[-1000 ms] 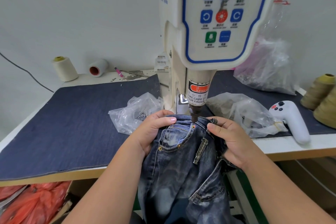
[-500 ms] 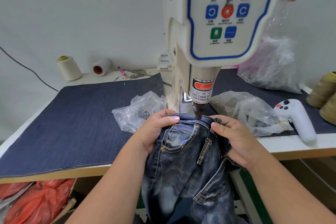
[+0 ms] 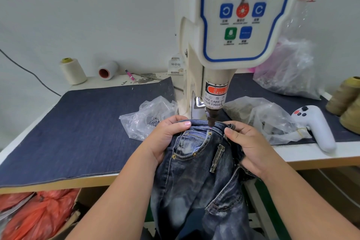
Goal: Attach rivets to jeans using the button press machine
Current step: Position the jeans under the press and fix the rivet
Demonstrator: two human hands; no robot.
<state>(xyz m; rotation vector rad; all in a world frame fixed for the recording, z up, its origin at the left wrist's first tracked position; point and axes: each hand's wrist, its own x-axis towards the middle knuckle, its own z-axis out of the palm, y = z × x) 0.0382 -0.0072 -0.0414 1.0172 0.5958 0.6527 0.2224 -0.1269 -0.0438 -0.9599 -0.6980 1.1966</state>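
Dark washed jeans (image 3: 196, 173) hang over the table's front edge, their waistband lying under the brown punch tip (image 3: 212, 118) of the cream button press machine (image 3: 224, 35). My left hand (image 3: 167, 138) grips the waistband left of the punch, thumb on top by the coin pocket. On the other side my right hand (image 3: 249, 146) grips the bunched denim, thumb pointing toward the punch. Brass rivets (image 3: 210, 133) sit at the pocket corners, one just below the punch tip.
Two clear plastic bags (image 3: 150, 117) (image 3: 263, 117) flank the machine on the denim-covered table (image 3: 78, 126). A white handheld controller (image 3: 317, 128) lies at the right edge. Thread cones (image 3: 73, 71) (image 3: 348, 101) stand at the back left and far right. Red bags (image 3: 37, 214) sit under the table.
Both hands keep their grip on the waistband under the punch. The view has shifted slightly, and the jeans lie about where they were.
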